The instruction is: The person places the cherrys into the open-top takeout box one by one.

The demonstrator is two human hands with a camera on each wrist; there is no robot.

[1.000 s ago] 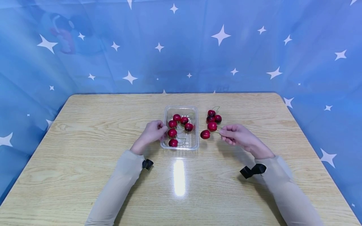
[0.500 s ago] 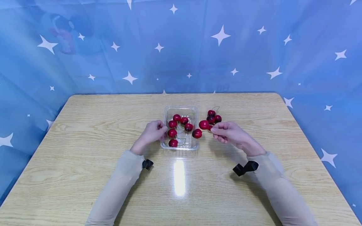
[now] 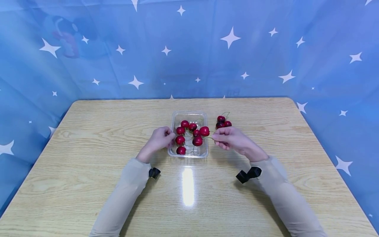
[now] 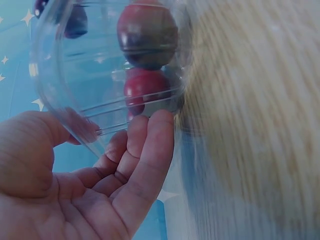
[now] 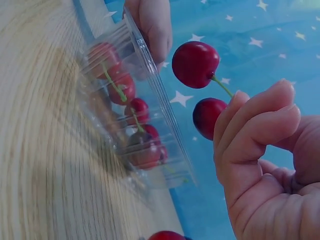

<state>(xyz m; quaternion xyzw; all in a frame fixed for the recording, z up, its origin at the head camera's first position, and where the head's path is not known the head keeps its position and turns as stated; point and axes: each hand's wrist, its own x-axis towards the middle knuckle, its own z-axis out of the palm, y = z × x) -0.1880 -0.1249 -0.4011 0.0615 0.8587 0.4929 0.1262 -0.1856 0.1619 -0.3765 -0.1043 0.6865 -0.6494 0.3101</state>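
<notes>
Blue starred backdrop (image 3: pixel 189 49); wood-grain surface (image 3: pixel 103 184). Clear tub (image 3: pixel 188 156), cherries (image 3: pixel 180 140) inside: my left hand (image 3: pixel 160 137) gripped its left wall. Two cherries (image 3: pixel 197 141): hung above it, stems pinched in my right hand (image 3: pixel 232 139). Loose cherries (image 3: pixel 220 125): lay to its right.

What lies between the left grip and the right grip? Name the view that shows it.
The head view shows it: the tub, holding cherries, and above it two cherries held out by the right grip.
</notes>
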